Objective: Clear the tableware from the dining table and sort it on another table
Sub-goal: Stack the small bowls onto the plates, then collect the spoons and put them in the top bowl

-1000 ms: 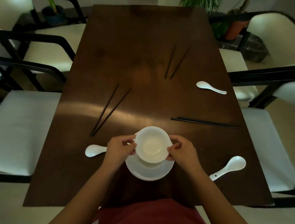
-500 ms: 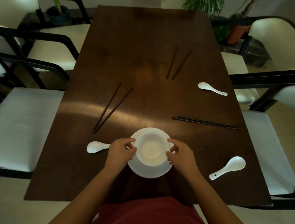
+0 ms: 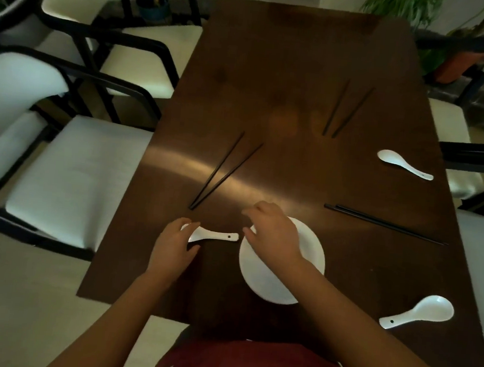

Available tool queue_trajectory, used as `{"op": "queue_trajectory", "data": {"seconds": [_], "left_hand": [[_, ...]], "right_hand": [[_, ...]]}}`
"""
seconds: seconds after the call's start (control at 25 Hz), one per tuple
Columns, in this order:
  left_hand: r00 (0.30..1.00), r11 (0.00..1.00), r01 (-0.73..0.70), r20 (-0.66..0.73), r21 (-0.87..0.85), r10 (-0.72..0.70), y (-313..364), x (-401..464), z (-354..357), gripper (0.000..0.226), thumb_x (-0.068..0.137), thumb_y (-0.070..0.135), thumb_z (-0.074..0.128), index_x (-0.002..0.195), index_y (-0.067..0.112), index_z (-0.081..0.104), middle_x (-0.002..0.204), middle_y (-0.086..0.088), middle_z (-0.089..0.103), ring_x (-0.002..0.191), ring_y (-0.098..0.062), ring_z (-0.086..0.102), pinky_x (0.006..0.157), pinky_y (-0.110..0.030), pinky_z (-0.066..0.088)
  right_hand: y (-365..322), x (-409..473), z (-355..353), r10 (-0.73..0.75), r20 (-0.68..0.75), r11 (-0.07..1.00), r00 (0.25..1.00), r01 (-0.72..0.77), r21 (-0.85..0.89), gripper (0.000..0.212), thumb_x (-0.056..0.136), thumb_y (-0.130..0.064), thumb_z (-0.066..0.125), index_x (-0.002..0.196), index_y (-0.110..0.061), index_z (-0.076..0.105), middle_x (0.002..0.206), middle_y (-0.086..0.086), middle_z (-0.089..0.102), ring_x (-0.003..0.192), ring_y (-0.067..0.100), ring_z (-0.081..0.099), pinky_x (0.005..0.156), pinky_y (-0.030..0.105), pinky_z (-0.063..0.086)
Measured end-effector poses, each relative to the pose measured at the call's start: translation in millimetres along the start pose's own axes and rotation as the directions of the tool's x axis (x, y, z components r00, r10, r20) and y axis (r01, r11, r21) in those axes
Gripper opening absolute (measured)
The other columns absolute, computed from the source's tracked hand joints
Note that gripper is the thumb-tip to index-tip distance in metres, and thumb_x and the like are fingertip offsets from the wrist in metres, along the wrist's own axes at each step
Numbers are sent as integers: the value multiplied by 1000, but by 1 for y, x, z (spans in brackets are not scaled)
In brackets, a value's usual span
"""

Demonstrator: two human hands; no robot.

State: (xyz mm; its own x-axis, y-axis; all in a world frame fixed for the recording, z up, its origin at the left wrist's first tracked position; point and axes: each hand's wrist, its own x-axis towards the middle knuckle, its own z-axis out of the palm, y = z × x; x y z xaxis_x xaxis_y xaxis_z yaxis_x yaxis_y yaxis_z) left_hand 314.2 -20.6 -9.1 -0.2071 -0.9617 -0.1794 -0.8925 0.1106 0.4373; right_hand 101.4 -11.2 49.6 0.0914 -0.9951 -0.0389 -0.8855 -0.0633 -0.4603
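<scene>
The left hand has left the dish stack and now curls over the bowl end of a white soup spoon lying on the dark tabletop. The spoon's long axis runs left to right, handle end pointing right toward the white plate, almost touching its rim. Whether the left fingers truly pinch the spoon or only rest on it cannot be told. The right hand has let go of the stack's rim and reaches across it to the left, fingers loosely spread and apart, holding nothing; it hides the bowl seen earlier on the plate.

The view has swung left since 0.5 s ago. 2 more spoons lie to the right: the near spoon with handle toward the lower left, the far spoon with handle toward the lower right. 3 pairs of black chopsticks lie unmoved: the left pair and far pair slanted upward to the right, the right pair nearly crosswise.
</scene>
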Motion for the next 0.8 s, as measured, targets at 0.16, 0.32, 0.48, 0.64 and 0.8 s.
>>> {"op": "queue_trajectory", "data": {"seconds": [0.16, 0.32, 0.48, 0.64, 0.8], "left_hand": [[995, 999, 0, 102, 35, -4, -24, 8, -1, 59, 80, 15, 66, 135, 15, 45, 140, -10, 44, 129, -25, 39, 105, -35, 34], [996, 999, 19, 92, -35, -16, -30, 14, 7, 54, 84, 16, 61, 136, 17, 44, 138, -8, 44, 128, -22, 36, 103, -32, 35], [998, 996, 16, 62, -82, -11, -34, 15, 8, 46, 86, 18, 59, 131, 19, 51, 133, -7, 48, 121, -20, 43, 98, -32, 41], [997, 991, -46, 64, -123, 54, -40, 13, -4, 44, 85, 19, 61, 129, 19, 52, 128, -3, 48, 112, -16, 48, 93, -24, 42], [993, 976, -62, 85, -207, 81, -41, 16, -31, 42, 84, 22, 63, 125, 18, 55, 120, -1, 50, 108, -12, 48, 91, -21, 40]], "right_hand": [[-29, 36, 38, -79, 331, 958, 940, 163, -235, 27, 85, -13, 55, 112, -11, 58, 115, 9, 56, 110, 28, 51, 81, 37, 46], [-31, 40, 64, -23, 454, 940, 891, 175, -294, 29, 87, -11, 54, 116, -11, 55, 120, 11, 54, 112, 30, 49, 85, 39, 44], [-33, 44, 76, -24, 415, 946, 909, 155, -285, 26, 88, -8, 51, 113, -11, 57, 116, 11, 57, 108, 30, 52, 81, 38, 46], [-33, 45, 75, -23, 400, 958, 916, 135, -254, 24, 88, -10, 51, 111, -11, 57, 114, 11, 57, 107, 29, 52, 82, 37, 45], [-38, 44, 64, -79, 344, 974, 936, 147, -175, 19, 90, -13, 46, 104, -11, 58, 106, 9, 62, 99, 26, 55, 72, 32, 43]]}}
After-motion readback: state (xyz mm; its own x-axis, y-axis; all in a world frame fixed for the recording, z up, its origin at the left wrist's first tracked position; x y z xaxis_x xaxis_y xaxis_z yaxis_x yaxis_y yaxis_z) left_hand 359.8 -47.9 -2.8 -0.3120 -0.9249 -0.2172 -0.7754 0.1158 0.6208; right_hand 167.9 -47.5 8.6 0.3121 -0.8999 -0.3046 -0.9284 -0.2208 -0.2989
